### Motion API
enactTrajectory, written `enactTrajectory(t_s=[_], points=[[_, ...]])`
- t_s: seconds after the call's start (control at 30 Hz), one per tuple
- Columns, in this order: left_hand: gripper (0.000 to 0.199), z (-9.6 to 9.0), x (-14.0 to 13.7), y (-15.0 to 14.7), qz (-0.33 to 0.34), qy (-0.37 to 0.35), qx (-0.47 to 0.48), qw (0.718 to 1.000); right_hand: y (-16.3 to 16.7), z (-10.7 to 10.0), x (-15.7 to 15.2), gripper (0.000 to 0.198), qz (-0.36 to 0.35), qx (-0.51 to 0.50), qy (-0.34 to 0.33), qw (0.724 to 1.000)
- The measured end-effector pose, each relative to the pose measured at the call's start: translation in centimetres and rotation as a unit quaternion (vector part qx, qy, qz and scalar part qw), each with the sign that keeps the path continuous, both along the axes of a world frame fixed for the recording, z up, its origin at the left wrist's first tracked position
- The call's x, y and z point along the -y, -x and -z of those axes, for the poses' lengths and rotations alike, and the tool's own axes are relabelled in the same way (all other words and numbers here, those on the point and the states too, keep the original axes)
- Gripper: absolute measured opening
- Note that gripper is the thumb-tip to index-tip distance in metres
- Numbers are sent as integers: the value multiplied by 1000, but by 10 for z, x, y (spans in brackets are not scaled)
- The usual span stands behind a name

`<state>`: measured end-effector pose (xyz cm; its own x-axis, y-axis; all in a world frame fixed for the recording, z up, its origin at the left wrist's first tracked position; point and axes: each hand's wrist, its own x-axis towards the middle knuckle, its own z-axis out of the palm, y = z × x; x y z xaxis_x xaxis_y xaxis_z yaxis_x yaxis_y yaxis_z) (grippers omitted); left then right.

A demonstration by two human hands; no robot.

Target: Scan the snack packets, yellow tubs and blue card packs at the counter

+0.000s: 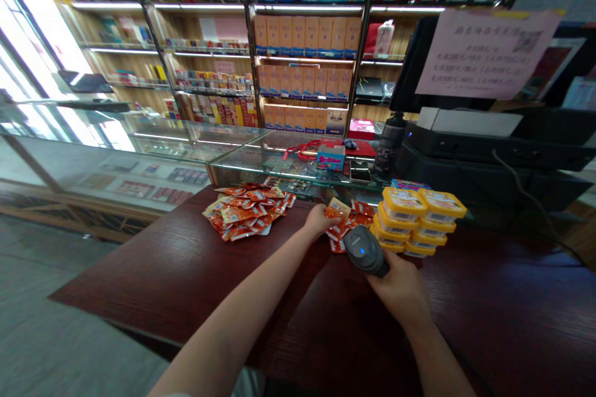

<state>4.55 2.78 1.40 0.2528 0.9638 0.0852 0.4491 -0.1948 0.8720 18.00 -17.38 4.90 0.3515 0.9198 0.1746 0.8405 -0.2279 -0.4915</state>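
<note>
My left hand (320,222) pinches an orange-and-cream snack packet (338,209) above the dark wooden desk. Wrapped in my right hand (404,285) is a dark barcode scanner (364,250) with a small blue light, its head pointing toward the packet. A smaller group of red-orange packets (358,221) lies just behind the scanner. To the left on the desk spreads a larger heap of similar packets (246,211). Right of the scanner stand two stacks of yellow-lidded tubs (419,218), close to my right hand, which partly hides their lower front.
Behind the desk runs a glass display counter (242,158) with a small blue-and-pink box (330,158) and a phone (360,170) on it. A monitor with a pink paper sign (487,53) and a black cash drawer (493,170) stand at right. Stocked shelves (305,59) line the back.
</note>
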Motion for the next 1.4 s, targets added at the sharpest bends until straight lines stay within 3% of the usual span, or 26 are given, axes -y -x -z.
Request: enactTrajectory(t_s=[0.13, 0.27, 0.4, 0.6, 1.0, 1.17, 1.3, 1.4], points=[[35, 11, 20, 17, 24, 31, 249, 968, -4, 4, 0, 30, -28, -84, -61, 994], [55, 24, 36, 28, -13, 5, 323, 946, -1, 2, 2, 35, -93, -193, -121, 969], [54, 35, 40, 28, -47, -51, 297, 952, 5, -3, 5, 38, -148, -261, -122, 946], [52, 30, 46, 26, -40, -102, 229, 967, 6, -3, 7, 33, -172, -248, -126, 945], [53, 31, 48, 24, -46, -89, 217, 971, 5, -6, 9, 27, -144, -205, -136, 959], [29, 20, 48, 32, -44, -136, 214, 966, 2, -3, 9, 30, -112, -204, -115, 966], [35, 11, 31, 51, -134, -153, 108, 973, 3, -3, 8, 31, -103, -216, -122, 963], [23, 6, 23, 62, -139, -131, -56, 980, 5, -4, 8, 30, -107, -222, -133, 960]])
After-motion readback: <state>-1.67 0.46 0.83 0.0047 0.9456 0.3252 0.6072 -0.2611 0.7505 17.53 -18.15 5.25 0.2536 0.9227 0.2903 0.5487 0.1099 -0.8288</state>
